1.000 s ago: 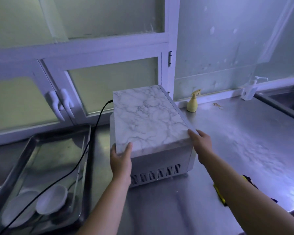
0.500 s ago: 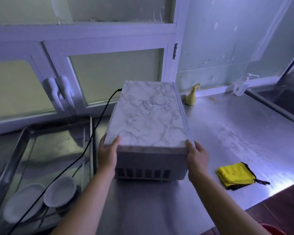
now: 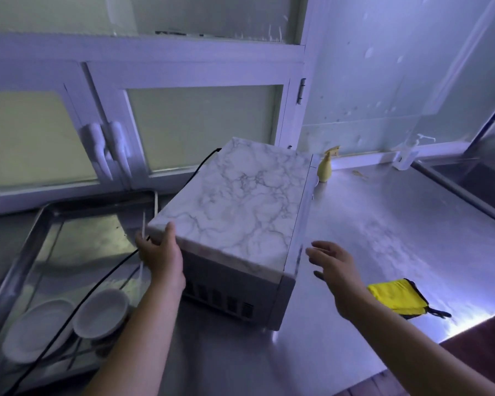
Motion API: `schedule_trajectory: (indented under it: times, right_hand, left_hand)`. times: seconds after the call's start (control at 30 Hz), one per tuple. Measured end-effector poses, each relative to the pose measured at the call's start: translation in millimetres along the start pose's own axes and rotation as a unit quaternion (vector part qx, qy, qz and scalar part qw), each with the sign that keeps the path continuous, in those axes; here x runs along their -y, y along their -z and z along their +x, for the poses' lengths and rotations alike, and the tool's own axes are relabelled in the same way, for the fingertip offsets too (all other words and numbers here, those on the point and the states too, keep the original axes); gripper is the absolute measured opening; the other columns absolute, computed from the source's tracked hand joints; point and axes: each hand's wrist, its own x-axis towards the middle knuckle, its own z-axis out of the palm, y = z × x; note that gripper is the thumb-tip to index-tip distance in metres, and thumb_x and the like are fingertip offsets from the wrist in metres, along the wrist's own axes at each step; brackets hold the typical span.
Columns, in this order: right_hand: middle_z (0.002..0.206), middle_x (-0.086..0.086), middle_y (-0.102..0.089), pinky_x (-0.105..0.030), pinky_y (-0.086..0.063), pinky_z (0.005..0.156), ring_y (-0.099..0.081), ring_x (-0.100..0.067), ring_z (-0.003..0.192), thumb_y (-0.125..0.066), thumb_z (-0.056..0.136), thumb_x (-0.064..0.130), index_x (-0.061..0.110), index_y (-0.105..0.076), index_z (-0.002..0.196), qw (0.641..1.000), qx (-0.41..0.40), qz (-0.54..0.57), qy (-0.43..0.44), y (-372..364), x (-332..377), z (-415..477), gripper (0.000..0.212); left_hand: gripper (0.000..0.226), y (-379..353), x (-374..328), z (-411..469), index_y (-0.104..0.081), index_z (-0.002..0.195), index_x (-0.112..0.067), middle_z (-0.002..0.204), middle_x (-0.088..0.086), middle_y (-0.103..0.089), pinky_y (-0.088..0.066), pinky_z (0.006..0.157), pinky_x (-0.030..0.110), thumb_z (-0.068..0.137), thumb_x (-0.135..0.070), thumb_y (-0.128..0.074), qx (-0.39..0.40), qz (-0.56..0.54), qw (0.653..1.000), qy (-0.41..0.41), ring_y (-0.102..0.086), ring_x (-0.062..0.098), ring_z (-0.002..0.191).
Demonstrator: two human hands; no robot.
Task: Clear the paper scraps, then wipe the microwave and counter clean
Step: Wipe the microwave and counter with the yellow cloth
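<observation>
Head view looks down on a boxy microwave [image 3: 232, 212] that sits at an angle on the brushed steel counter [image 3: 383, 238], its flat top covered in white marble-patterned film with grey veins and its near metal side cut with a row of vent slots. The left hand [image 3: 162, 252] grasps the near left corner, thumb over the top edge and fingers wrapped around the side. The right hand [image 3: 333, 270] hovers just beside the right edge, apart from it, fingers spread and relaxed, gripping nothing. A folded yellow cloth [image 3: 395, 298] with dark trim lies on the counter near the right wrist. A black cord [image 3: 103, 281] runs from the back of the microwave across a shallow steel tray [image 3: 20, 252] holding two round white dishes [image 3: 100, 314]. A small yellow spray bottle [image 3: 325, 167] stands by the wall.
</observation>
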Motion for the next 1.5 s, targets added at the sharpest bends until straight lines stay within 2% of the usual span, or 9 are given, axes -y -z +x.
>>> schedule_trajectory:
  times: [0.23,0.37,0.57,0.67,0.77,0.9,1.17,1.33,1.5]
  right_hand:
    - [0.1,-0.005,-0.065,-0.036,-0.048,0.079,-0.06,-0.022,0.088,-0.071,0.088,0.022,0.009,-0.065,0.12,0.99,0.035,-0.113,0.081,33.2,50.2,139.7,0.036]
    - [0.109,-0.011,-0.062,-0.03,-0.05,0.071,-0.063,-0.024,0.09,-0.067,0.089,0.032,0.014,-0.055,0.134,0.964,0.064,-0.222,0.131,29.8,71.8,215.8,0.05]
    - [0.137,-0.018,-0.05,-0.047,-0.046,0.098,-0.05,-0.038,0.124,-0.05,0.092,0.05,0.01,-0.045,0.14,0.878,0.065,-0.427,0.207,4.7,98.5,321.8,0.063]
    - [0.139,-0.02,-0.05,-0.046,-0.04,0.102,-0.048,-0.038,0.126,-0.039,0.094,0.053,0.008,-0.044,0.14,0.844,0.088,-0.488,0.202,-11.9,110.0,367.4,0.065]
    - [0.13,-0.021,-0.056,-0.042,-0.04,0.092,-0.051,-0.038,0.12,-0.03,0.091,0.053,0.009,-0.051,0.13,0.842,0.113,-0.5,0.168,-25.5,113.6,394.3,0.063]
    - [0.121,-0.021,-0.061,-0.04,-0.037,0.08,-0.055,-0.038,0.114,-0.024,0.09,0.054,0.008,-0.056,0.124,0.842,0.054,-0.502,0.192,-33.6,106.3,401.8,0.065]
    - [0.142,-0.02,-0.045,-0.045,-0.035,0.109,-0.039,-0.035,0.134,-0.021,0.098,0.046,0.004,-0.041,0.142,0.856,0.03,-0.479,0.192,10.0,87.0,376.0,0.064]
    - [0.141,-0.016,-0.049,-0.046,-0.032,0.106,-0.04,-0.032,0.133,-0.027,0.098,0.048,0.006,-0.044,0.14,0.884,-0.086,-0.444,0.118,73.2,55.0,317.6,0.062]
    - [0.138,-0.021,-0.049,-0.049,-0.034,0.105,-0.041,-0.038,0.131,-0.032,0.096,0.048,0.0,-0.047,0.133,0.892,-0.164,-0.416,0.062,139.2,22.2,237.3,0.063]
  left_hand:
    - [0.106,-49.3,22.1,-110.1,-0.005,0.149,-0.051,0.163,-0.01,-0.011,-0.025,0.117,0.057,0.062,-0.062,-0.065,0.048,0.105,0.992,-0.043,-0.022,0.024,0.148]
    - [0.102,-92.3,31.0,-146.0,-0.018,0.145,-0.054,0.159,-0.001,-0.013,-0.024,0.118,0.053,0.055,-0.064,-0.064,-0.003,0.138,0.99,-0.026,-0.021,0.03,0.147]
    - [0.063,-115.5,45.0,-152.4,-0.047,0.144,-0.034,0.161,0.012,-0.012,-0.024,0.121,0.044,0.087,-0.023,-0.072,-0.106,0.155,0.975,-0.115,-0.021,0.025,0.148]
    - [0.057,-112.1,50.7,-152.3,-0.051,0.137,-0.043,0.158,0.004,-0.024,-0.029,0.117,0.035,0.089,-0.023,-0.072,-0.111,0.154,0.972,-0.136,-0.033,0.014,0.142]
    - [0.054,-109.7,51.8,-151.6,-0.051,0.128,-0.059,0.155,-0.002,-0.032,-0.031,0.118,0.043,0.086,-0.033,-0.074,-0.108,0.147,0.974,-0.136,-0.036,0.012,0.142]
    - [0.048,-109.8,50.8,-152.4,-0.052,0.118,-0.067,0.152,-0.009,-0.036,-0.032,0.118,0.043,0.078,-0.046,-0.07,-0.115,0.139,0.974,-0.139,-0.038,0.006,0.14]
    - [0.046,-92.9,44.4,-148.4,-0.056,0.132,-0.045,0.14,-0.02,-0.049,-0.04,0.111,0.031,0.092,-0.024,-0.067,-0.048,0.117,0.981,-0.149,-0.048,-0.01,0.125]
    - [0.036,-64.2,29.4,-126.8,-0.066,0.115,-0.05,0.137,-0.013,-0.054,-0.037,0.112,0.028,0.09,-0.024,-0.071,0.016,0.13,0.984,-0.119,-0.048,0.002,0.131]
    - [0.053,-52.2,13.5,-104.3,-0.054,0.139,-0.031,0.146,-0.003,-0.052,-0.037,0.112,0.028,0.09,-0.02,-0.072,0.084,0.141,0.982,-0.098,-0.048,0.009,0.133]
